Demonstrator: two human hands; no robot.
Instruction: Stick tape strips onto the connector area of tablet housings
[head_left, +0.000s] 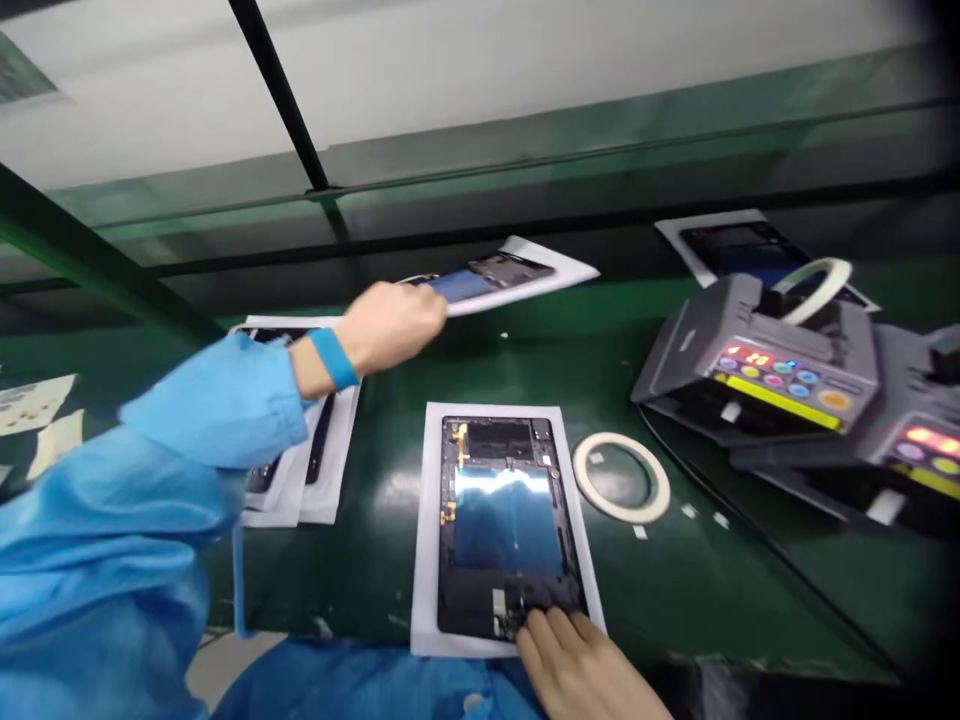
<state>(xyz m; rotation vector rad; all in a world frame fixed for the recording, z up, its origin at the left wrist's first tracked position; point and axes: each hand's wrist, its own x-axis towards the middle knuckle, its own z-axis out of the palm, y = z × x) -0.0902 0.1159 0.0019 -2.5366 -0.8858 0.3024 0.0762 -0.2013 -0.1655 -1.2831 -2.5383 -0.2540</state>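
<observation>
My left hand (397,325), with a blue wristband (334,358), is closed on the near end of a tablet (480,278) on a white foam sheet (562,268), raised above the bench. In front of me a second tablet (510,520), its inner parts exposed, lies on another white foam sheet (427,560). The curled fingers of my right hand (574,660) grip this tablet at its lower right edge; the thumb is hidden. A roll of cream tape (661,490) lies just right of it.
Two grey tape dispensers (757,360) with lit panels stand at the right; a black cable (750,515) runs along the bench (375,580). Behind them lies another tablet (739,245). More foam sheets (330,490) with dark parts are under my left arm. Paper pieces (56,440) lie far left.
</observation>
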